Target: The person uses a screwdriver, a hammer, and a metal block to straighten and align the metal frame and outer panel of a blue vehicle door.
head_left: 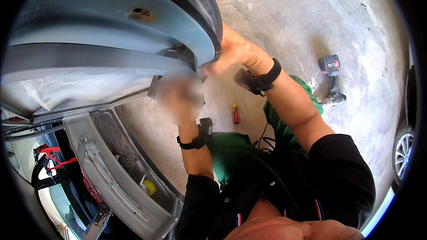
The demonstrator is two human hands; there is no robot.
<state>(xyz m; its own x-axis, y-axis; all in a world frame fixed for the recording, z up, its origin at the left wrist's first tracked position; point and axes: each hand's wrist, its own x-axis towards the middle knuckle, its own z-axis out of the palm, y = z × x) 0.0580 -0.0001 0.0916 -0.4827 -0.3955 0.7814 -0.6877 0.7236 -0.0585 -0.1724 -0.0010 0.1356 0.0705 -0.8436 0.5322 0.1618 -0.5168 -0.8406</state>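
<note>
A large blue-grey car body panel with a dark rim fills the upper left. It has a small hole ringed with rust. My right hand grips the panel's right end; part of the fingers is hidden behind the rim. My left hand is just below the panel's lower right corner, smeared by a blur, so its fingers and anything in them cannot be made out. Dark pieces show beside it.
A cordless power tool lies on the concrete floor at right; a screwdriver lies nearer. At lower left are a grey car trim piece, a yellow object and red straps. A car wheel stands at far right.
</note>
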